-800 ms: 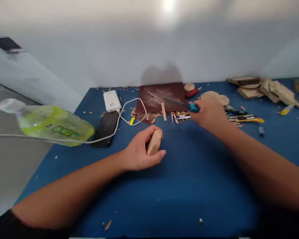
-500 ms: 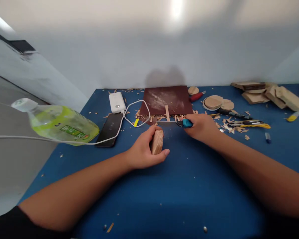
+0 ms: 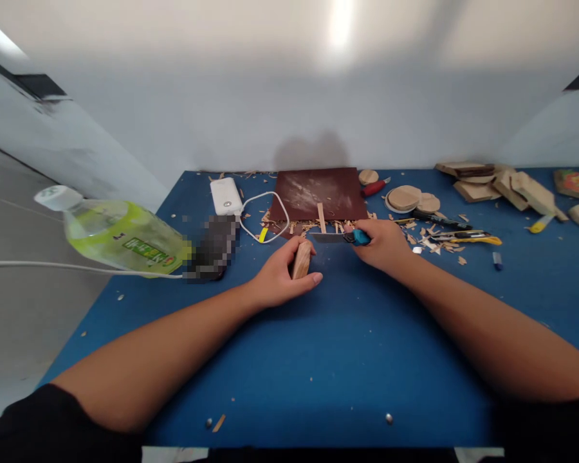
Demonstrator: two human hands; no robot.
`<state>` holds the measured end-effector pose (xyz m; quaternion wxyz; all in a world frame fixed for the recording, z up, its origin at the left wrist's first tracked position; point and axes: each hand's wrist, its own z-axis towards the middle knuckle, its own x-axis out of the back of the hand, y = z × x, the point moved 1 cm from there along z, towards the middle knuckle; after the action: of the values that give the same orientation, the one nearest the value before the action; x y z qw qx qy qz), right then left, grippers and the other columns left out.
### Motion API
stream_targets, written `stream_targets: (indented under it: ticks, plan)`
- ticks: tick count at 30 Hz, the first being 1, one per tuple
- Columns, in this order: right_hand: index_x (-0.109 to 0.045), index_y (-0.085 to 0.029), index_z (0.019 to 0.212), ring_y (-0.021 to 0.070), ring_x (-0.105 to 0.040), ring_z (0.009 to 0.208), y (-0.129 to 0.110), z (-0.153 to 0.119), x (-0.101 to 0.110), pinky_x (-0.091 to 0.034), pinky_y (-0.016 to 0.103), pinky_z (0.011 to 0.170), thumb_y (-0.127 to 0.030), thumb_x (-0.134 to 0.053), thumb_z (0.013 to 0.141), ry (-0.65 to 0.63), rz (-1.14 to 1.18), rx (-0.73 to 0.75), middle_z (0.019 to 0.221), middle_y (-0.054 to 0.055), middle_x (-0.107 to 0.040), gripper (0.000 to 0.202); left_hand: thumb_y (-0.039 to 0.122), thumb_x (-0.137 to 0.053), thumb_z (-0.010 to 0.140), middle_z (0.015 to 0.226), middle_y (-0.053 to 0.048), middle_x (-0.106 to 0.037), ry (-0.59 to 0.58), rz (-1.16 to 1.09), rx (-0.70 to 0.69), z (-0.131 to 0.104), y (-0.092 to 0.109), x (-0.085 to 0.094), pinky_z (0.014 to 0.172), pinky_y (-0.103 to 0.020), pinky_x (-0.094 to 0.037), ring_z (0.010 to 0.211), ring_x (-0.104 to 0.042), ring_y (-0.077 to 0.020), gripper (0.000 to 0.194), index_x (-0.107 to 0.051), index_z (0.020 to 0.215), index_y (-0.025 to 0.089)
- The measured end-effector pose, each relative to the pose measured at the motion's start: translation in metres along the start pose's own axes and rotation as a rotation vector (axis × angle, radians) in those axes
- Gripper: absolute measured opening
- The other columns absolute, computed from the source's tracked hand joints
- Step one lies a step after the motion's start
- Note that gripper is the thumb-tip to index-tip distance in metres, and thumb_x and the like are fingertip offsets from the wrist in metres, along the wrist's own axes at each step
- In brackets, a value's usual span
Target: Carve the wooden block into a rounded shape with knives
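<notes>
My left hand [image 3: 282, 273] is closed around a small carved wood piece [image 3: 302, 260], held on end with its upper tip tilted a little right. Just to the right, my right hand [image 3: 379, 244] grips the blue handle of a utility knife [image 3: 361, 237]. Its long blade [image 3: 329, 238] points left, level, just beyond the top of the wood piece; I cannot tell whether they touch. Behind the blade lies a brown sheet [image 3: 313, 193] dusted with pale powder, with a thin wood strip [image 3: 321, 217] and many shavings along its front edge.
At left are a tilted green-labelled bottle [image 3: 130, 238], a pixelated dark phone [image 3: 212, 247] and a white power bank [image 3: 226, 196] with a looping cable [image 3: 286, 212]. Right of the sheet lie wood discs [image 3: 405, 198], a black marker [image 3: 441, 219], a yellow cutter [image 3: 477, 238] and wood blocks [image 3: 504, 183].
The wood piece has turned slightly in my left hand, its top now leaning right. More of the knife blade shows. The whole view has shifted slightly, revealing more at the right.
</notes>
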<state>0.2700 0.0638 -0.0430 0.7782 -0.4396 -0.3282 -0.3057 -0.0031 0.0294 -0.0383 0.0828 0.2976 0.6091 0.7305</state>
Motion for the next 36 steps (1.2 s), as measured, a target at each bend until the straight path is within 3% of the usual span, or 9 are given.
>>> stream_targets:
  ticks: [8, 14, 18, 21, 26, 28, 30, 31, 36]
  plan:
    - [-0.051, -0.024, 0.064, 0.0154, -0.046, 0.055, -0.032, 0.021, 0.012, -0.034, 0.03, 0.055, -0.056, -0.056, 0.098, 0.058, 0.189, -0.161, 0.055, -0.002, -0.049, 0.047, 0.051, -0.08, 0.087, 0.107, -0.006, -0.066, 0.174, 0.127, -0.074, 0.003, -0.002, -0.002, 0.088, -0.041, -0.055, 0.095, -0.065, -0.0244, 0.05, -0.06, 0.122, 0.021]
    - [-0.068, -0.021, 0.077, 0.0133, -0.05, 0.048, -0.084, 0.018, -0.007, -0.035, 0.028, 0.044, -0.066, -0.081, 0.077, -0.359, 0.603, -0.345, 0.06, -0.001, -0.063, 0.047, 0.039, -0.092, 0.07, 0.137, -0.016, -0.061, 0.471, 0.304, -0.129, 0.014, -0.001, 0.001, 0.118, -0.058, -0.044, 0.13, -0.059, -0.0367, 0.083, -0.054, 0.142, 0.021]
    - [-0.06, -0.02, 0.06, 0.0128, -0.049, 0.053, -0.102, 0.04, -0.001, -0.031, 0.027, 0.047, -0.049, -0.09, 0.068, -0.276, 0.488, -0.284, 0.054, -0.003, -0.054, 0.042, 0.034, -0.095, 0.062, 0.148, -0.019, -0.053, 0.497, 0.278, -0.132, 0.017, 0.004, 0.01, 0.124, -0.058, -0.038, 0.141, -0.053, -0.039, 0.106, -0.045, 0.154, 0.02]
    - [-0.064, -0.02, 0.07, 0.0128, -0.048, 0.054, -0.105, 0.085, 0.023, -0.036, 0.028, 0.048, -0.043, -0.084, 0.077, -0.143, 0.505, -0.299, 0.058, -0.001, -0.057, 0.031, 0.042, -0.089, 0.074, 0.167, -0.018, -0.036, 0.58, -0.08, -0.029, 0.012, 0.014, 0.004, 0.127, -0.054, -0.035, 0.149, -0.044, -0.035, 0.106, -0.031, 0.162, 0.026]
    - [-0.052, -0.026, 0.07, 0.0119, -0.035, 0.047, -0.125, 0.175, 0.061, -0.027, 0.029, 0.041, -0.047, -0.081, 0.085, 0.089, 0.677, -0.29, 0.053, -0.005, -0.041, 0.039, 0.061, -0.066, 0.093, 0.153, -0.014, -0.06, 0.245, -0.457, 0.063, -0.003, 0.047, -0.078, 0.116, -0.052, -0.048, 0.129, -0.065, -0.0305, 0.063, -0.059, 0.144, 0.026]
    - [-0.05, -0.026, 0.071, 0.011, -0.034, 0.046, -0.143, 0.2, 0.064, -0.026, 0.029, 0.039, -0.046, -0.082, 0.085, 0.097, 0.791, -0.237, 0.056, -0.004, -0.042, 0.04, 0.082, -0.036, 0.097, 0.127, -0.02, -0.075, -0.012, -0.573, 0.16, -0.01, 0.061, -0.12, 0.1, -0.058, -0.058, 0.109, -0.075, -0.0354, 0.079, -0.074, 0.125, 0.018]
    - [-0.051, -0.026, 0.072, 0.0103, -0.035, 0.046, -0.161, 0.215, 0.063, -0.026, 0.028, 0.039, -0.045, -0.084, 0.083, 0.094, 0.836, -0.182, 0.058, -0.003, -0.043, 0.04, 0.097, -0.031, 0.086, 0.137, -0.021, -0.073, -0.388, -0.987, 0.431, -0.015, 0.071, -0.153, 0.113, -0.062, -0.048, 0.126, -0.069, -0.0404, 0.1, -0.074, 0.13, 0.019]
    - [-0.051, -0.026, 0.072, 0.0101, -0.035, 0.047, -0.169, 0.218, 0.062, -0.026, 0.028, 0.038, -0.046, -0.085, 0.083, 0.086, 0.849, -0.158, 0.058, -0.003, -0.043, 0.041, 0.096, -0.034, 0.085, 0.144, -0.018, -0.071, -0.439, -1.142, 0.5, -0.016, 0.075, -0.162, 0.118, -0.061, -0.044, 0.133, -0.065, -0.0398, 0.098, -0.073, 0.134, 0.021]
    - [-0.051, -0.026, 0.072, 0.0103, -0.036, 0.046, -0.181, 0.217, 0.056, -0.025, 0.027, 0.037, -0.049, -0.086, 0.081, 0.051, 0.868, -0.129, 0.056, -0.004, -0.043, 0.043, 0.079, -0.049, 0.095, 0.146, -0.011, -0.071, -0.135, -1.475, 0.484, -0.004, 0.089, -0.161, 0.126, -0.044, -0.039, 0.141, -0.061, -0.0308, 0.077, -0.073, 0.137, 0.019]
